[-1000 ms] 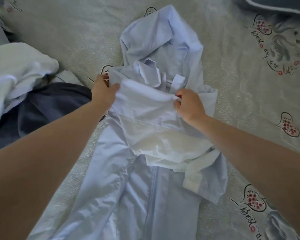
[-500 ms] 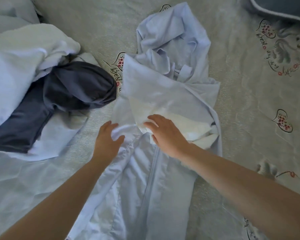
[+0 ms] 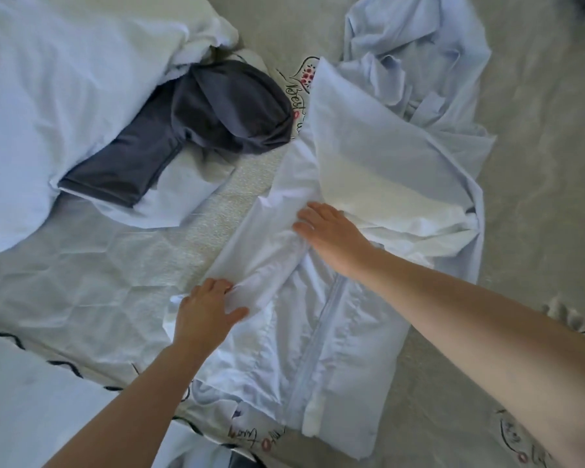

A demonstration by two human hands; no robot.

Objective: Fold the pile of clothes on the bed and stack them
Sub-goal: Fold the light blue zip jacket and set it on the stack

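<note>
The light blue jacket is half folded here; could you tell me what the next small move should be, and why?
Probably draw the left edge inward toward the zipper. The left hand already grips a bunched fold at the jacket edge, while the right hand lies flat, pinning the middle.

A pale grey-green textured bedspread (image 3: 534, 204) is spread across the whole view and is printed with dark handwritten lettering (image 3: 296, 96) and small red-flowered heart motifs (image 3: 307, 74), with further lettering (image 3: 520, 444) seen at the lower right.
</note>
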